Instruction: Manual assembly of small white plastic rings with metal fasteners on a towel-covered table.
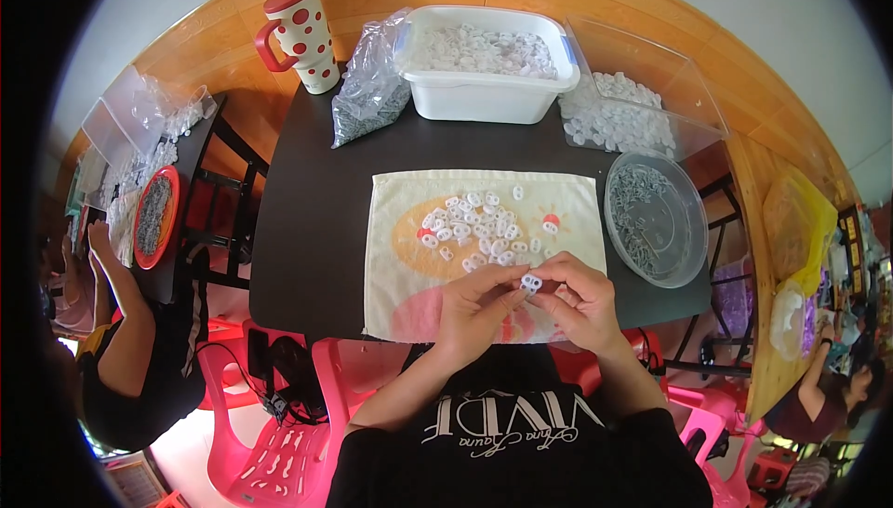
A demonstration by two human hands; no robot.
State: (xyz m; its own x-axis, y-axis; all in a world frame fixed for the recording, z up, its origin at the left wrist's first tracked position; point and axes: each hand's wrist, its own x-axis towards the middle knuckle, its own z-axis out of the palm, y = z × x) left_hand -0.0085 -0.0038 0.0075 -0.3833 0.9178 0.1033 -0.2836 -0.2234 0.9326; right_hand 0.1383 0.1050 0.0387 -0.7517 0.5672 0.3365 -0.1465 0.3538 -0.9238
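Observation:
Between my two hands, over the near edge of a printed towel (391, 229), is a small white plastic piece with two dark holes (531, 283). The fingers of my left hand (479, 308) pinch it from one side. From the other side, my right hand (581, 301) grips it with thumb and fingertips. Just beyond my hands, a loose heap of similar white two-holed pieces (474, 224) lies on the towel. What fills the holes of the held piece is too small to make out.
A round clear tub (688, 233) of small grey parts stands right. Along the back are a spotted tumbler (312, 43), a bag of grey parts (367, 108), a white bin (484, 99) and a clear box of white pieces (619, 117). Other people sit at both sides; a pink chair (279, 452) stands behind left.

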